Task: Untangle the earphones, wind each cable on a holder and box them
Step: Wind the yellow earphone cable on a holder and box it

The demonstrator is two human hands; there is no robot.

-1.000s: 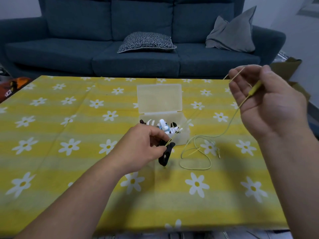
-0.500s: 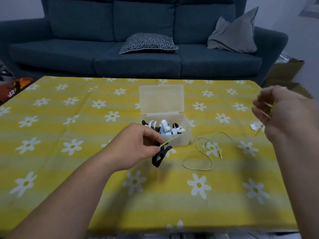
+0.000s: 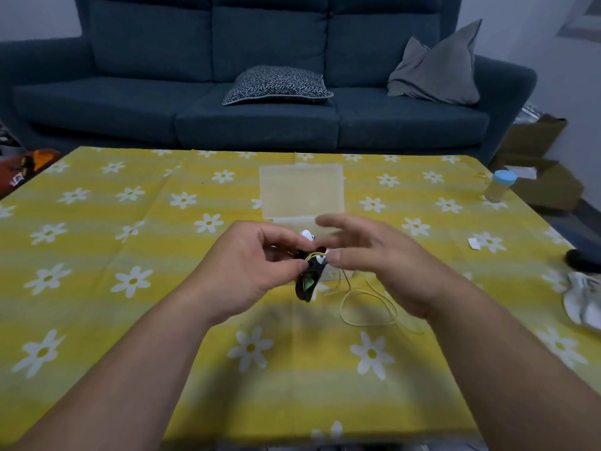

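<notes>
My left hand (image 3: 257, 265) pinches a black cable holder (image 3: 307, 284) a little above the table, just in front of the clear plastic box (image 3: 300, 190), whose lid stands open. A thin yellow earphone cable (image 3: 367, 320) is hooked on the holder's top and trails down into loose loops on the cloth to the right. My right hand (image 3: 383, 258) hovers blurred beside the holder with its fingers stretched out and its thumb tip close to the holder. A white earbud (image 3: 305, 234) shows in the box between my hands; the rest of the box's contents are hidden.
The table wears a yellow cloth with white daisies (image 3: 130, 281). A small bottle with a blue cap (image 3: 499, 187) stands at the far right corner, and a white paper scrap (image 3: 474, 243) lies nearer. A blue sofa (image 3: 260, 118) lies beyond. Cardboard boxes (image 3: 536, 177) and a white shoe (image 3: 582, 301) sit right.
My right hand has swung in from high on the right down to the holder, carrying the cable around it. The left hand kept hold of the holder, which now hangs more upright.
</notes>
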